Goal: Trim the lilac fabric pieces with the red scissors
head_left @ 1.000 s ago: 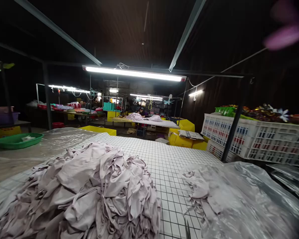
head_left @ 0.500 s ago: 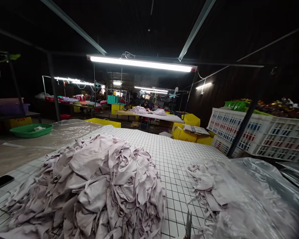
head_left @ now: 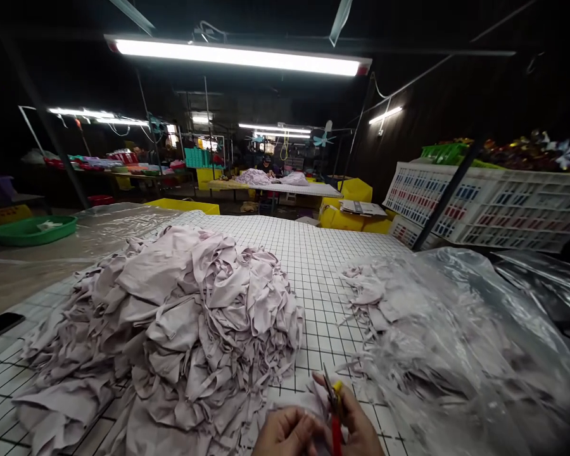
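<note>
At the bottom of the view my right hand [head_left: 358, 425] is closed around a pair of scissors [head_left: 336, 423] with red handles, a yellow part and dark blades pointing up and away. Just left of it, my left hand [head_left: 285, 433] is closed, its thumb and fingers pinching a pale lilac cloth piece [head_left: 308, 403] that runs toward the scissors. Part of that cloth is hidden behind the fingers. Beside my left hand rises a big heap of similar lilac fabric pieces [head_left: 171, 323]. To the right, more such pieces lie in a clear plastic bag [head_left: 456, 342].
A white table with a black grid [head_left: 313, 253] carries everything. A phone [head_left: 0, 326] lies at the left edge, and a green tray [head_left: 33, 231] stands beyond it. White plastic crates [head_left: 479, 206] stand at the right. A co-worker [head_left: 267, 166] sits at a far table.
My view has tilted down and shifted slightly right. Both hands have come into the frame, with the lilac cloth between them. Of the scissors, only the blades showed before; now the red handles show too.
</note>
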Demonstrator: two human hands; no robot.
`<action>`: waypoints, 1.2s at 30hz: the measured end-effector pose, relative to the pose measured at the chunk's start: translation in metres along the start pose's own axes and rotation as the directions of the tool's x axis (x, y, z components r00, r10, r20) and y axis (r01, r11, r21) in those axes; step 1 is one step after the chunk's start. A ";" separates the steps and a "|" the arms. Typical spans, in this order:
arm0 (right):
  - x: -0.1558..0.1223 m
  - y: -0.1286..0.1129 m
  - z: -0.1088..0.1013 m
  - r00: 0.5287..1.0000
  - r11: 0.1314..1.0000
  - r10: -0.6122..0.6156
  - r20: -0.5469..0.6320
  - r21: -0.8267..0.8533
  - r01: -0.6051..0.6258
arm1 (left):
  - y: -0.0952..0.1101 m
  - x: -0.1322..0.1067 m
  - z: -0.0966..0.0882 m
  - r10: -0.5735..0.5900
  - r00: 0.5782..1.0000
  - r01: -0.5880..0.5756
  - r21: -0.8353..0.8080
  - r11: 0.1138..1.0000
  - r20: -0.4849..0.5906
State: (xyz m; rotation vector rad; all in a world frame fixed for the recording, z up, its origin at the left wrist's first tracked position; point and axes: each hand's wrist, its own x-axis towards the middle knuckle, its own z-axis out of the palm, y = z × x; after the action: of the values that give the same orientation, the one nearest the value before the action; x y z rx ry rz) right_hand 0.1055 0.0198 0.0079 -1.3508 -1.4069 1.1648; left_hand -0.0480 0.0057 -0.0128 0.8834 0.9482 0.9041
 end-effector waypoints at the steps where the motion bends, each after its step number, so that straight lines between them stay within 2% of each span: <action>1: 0.001 -0.001 -0.001 0.999 1.000 -0.010 0.047 0.008 0.009 | 0.001 0.000 0.002 0.007 1.000 -0.006 -0.036 0.999 0.021; 3: 0.002 -0.005 -0.003 0.994 0.996 -0.028 0.103 0.082 0.020 | 0.008 -0.004 0.007 0.036 0.999 -0.035 -0.071 0.997 0.015; 6: -0.002 -0.011 -0.005 0.988 0.970 -0.053 0.148 0.243 0.016 | 0.020 -0.011 0.011 0.112 0.993 -0.112 -0.019 0.993 -0.040; 9: -0.005 -0.014 -0.007 0.975 0.966 -0.051 0.215 0.259 -0.007 | 0.028 -0.015 0.012 0.116 0.993 -0.115 0.016 0.993 -0.019; 12: -0.004 -0.010 -0.007 0.986 0.972 -0.032 0.161 0.236 -0.007 | 0.032 -0.017 0.011 0.136 0.990 -0.131 0.129 0.983 -0.035; 15: 0.000 -0.002 -0.006 0.998 0.963 0.004 0.060 0.268 -0.020 | 0.032 -0.017 0.010 0.277 0.953 -0.233 0.285 0.930 -0.123; 16: 0.001 0.000 -0.005 0.999 0.963 0.007 0.052 0.270 -0.021 | 0.030 -0.016 0.010 0.305 0.944 -0.256 0.298 0.920 -0.129; 18: 0.002 0.001 -0.004 0.995 0.967 0.008 0.101 0.252 -0.033 | 0.025 -0.012 0.010 0.275 0.958 -0.251 0.226 0.941 -0.084; 21: -0.001 -0.005 -0.010 0.984 0.989 0.034 0.172 0.139 -0.058 | 0.015 -0.003 0.010 0.195 0.981 -0.195 0.019 0.981 0.009; 23: -0.006 -0.013 -0.020 0.991 0.999 0.045 0.123 -0.007 -0.044 | 0.010 0.001 0.011 0.209 0.978 -0.208 -0.044 0.977 0.009; 25: -0.013 -0.021 -0.032 0.997 0.983 0.011 0.076 -0.185 0.003 | 0.009 0.003 0.010 0.241 0.971 -0.241 -0.037 0.970 -0.008; 29: -0.027 -0.028 -0.046 0.992 0.897 -0.021 0.127 -0.436 0.075 | 0.013 0.003 0.008 0.291 0.957 -0.289 0.075 0.954 -0.004; 32: -0.031 -0.028 -0.044 0.990 0.854 -0.001 0.140 -0.514 0.074 | 0.015 0.004 0.007 0.320 0.947 -0.319 0.153 0.935 0.021; 36: -0.030 -0.029 -0.037 0.989 0.829 -0.007 0.147 -0.553 0.088 | 0.016 0.005 0.008 0.321 0.946 -0.325 0.179 0.929 0.047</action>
State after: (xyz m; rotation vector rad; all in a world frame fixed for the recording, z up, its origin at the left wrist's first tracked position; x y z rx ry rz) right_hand 0.1375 -0.0068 0.0452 -1.6370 -1.9774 0.8493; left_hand -0.0429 0.0140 0.0031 1.2301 0.8951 1.0983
